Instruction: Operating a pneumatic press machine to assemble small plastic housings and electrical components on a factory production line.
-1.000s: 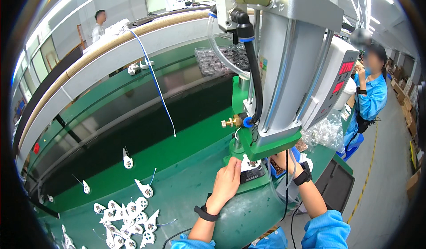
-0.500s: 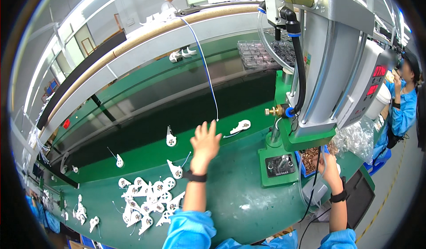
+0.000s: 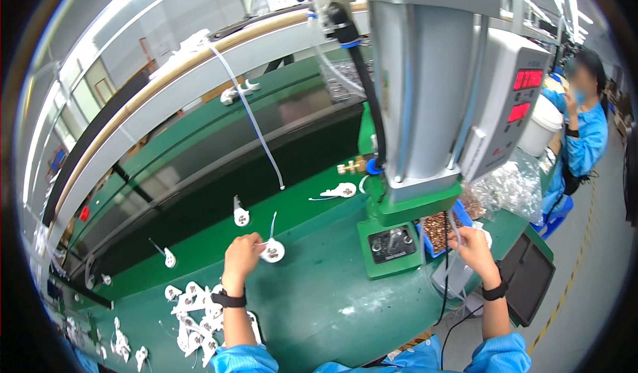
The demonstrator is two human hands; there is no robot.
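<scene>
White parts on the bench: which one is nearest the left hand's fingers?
The white part just right of the left hand, its wire pointing up the picture; every other one lies farther from those fingers.

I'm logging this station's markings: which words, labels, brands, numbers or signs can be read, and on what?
None reads clearly enough to quote.
Upper red display on the control box: lit digits, smeared.
Lower red display: lit digits, also smeared.
Control box face: marks too small.
Black plate: pale marks, too blurred.

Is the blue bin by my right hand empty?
Not empty: small copper-coloured parts lie in the blue bin beside your right hand; how deep, I can't tell.
</scene>
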